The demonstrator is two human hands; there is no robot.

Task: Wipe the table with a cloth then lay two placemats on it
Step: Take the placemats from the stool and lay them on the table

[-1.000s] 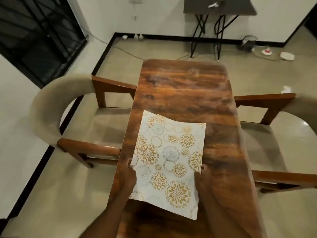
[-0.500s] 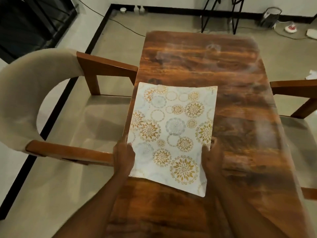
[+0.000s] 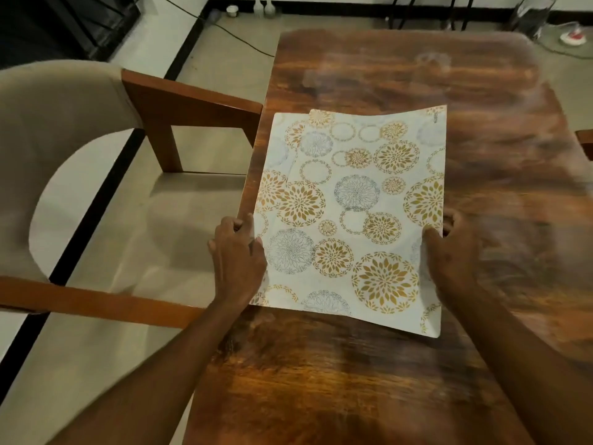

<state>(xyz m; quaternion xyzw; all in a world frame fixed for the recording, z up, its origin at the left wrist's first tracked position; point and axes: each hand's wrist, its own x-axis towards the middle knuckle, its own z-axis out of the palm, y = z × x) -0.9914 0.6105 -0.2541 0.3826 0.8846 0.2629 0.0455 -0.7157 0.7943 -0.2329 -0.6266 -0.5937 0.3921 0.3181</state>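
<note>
Presently both hands, left hand [image 3: 239, 258] and right hand [image 3: 452, 252], pinch stacked placemats [image 3: 349, 213] overhanging the tabletop [image 3: 417, 75] edge at 9 o'clock; they could slide off.

Dim, warm indoor light glares softly off the far end of the glossy table [image 3: 417, 75], motion blur smears its right side and the right hand [image 3: 455, 252], and wide-angle distortion bends the chair [image 3: 64, 130] at left.

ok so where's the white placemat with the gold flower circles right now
In the head view the white placemat with gold flower circles lies along the left edge of the brown wooden table, held between the left hand and right hand.
</note>
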